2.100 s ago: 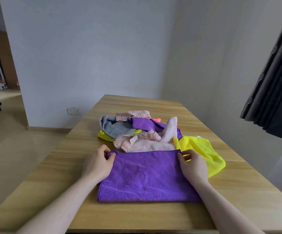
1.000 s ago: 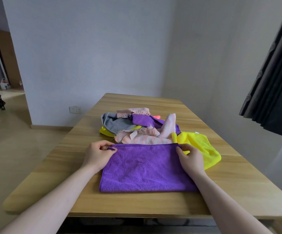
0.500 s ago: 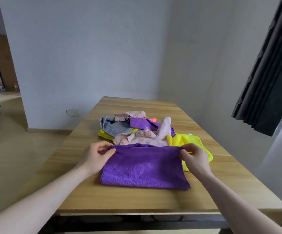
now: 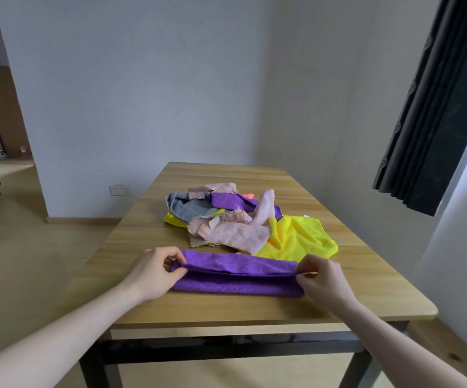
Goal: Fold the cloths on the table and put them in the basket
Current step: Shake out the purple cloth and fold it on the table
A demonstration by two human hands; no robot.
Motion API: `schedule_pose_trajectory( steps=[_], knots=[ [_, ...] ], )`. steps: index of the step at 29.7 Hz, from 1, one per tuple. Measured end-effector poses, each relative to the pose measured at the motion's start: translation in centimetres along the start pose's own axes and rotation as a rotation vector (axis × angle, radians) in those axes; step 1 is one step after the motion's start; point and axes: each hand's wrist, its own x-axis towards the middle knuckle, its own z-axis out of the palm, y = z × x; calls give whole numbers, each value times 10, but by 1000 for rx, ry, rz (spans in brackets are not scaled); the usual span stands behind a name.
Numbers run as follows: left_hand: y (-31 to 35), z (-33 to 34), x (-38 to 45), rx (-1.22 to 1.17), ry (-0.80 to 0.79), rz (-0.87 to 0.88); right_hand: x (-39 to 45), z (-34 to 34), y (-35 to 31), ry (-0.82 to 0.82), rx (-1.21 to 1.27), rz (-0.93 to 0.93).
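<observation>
My left hand covers the left end of the purple cloth, and my right hand covers its right end, so the corners I pinch stay out of sight. Both my forearms run off the bottom edge. The pile of cloths hides most of its lower layers: only 1 edge of a grey cloth and a sliver of orange show. The yellow cloth is partly tucked under the pink one. The curtain is cut off by the top and right edges.

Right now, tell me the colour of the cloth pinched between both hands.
Purple; the cloth, pinched by the left hand and right hand, shows best in the head view.
</observation>
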Motion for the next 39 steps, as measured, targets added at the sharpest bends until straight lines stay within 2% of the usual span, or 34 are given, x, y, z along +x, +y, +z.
schedule_pose_trajectory(
  steps=[9, 11, 13, 16, 18, 21, 28, 34, 37, 39],
  knots=[
    [1, 4, -11, 99, -107, 25, -18, 4, 12, -48, -25, -29],
    [5, 2, -13, 131, -160, -24, -20, 7, 12, -43, 26, -16],
    [17, 0, -13, 198, -137, -31, -16, 7, 13, -40, 144, 72],
    [49, 8, -13, 221, -37, 107, -2, 3, 17, 20, 285, 216],
    [72, 25, -8, 158, -101, 218, 5, 5, 18, 10, 313, 274],
    [100, 58, 2, 185, -278, 297, 10, 15, 17, -10, 234, 288],
    [114, 100, 8, 393, -536, 253, 8, 25, 19, -41, -33, 214],
    [109, 105, 0, 372, -558, 245, 11, 28, 17, -86, -177, 232],
    [111, 96, 5, 181, -575, 195, 11, 28, 14, -96, -194, 249],
    [109, 84, 7, 84, -478, 212, 10, 26, 14, -78, -134, 258]
  ],
)
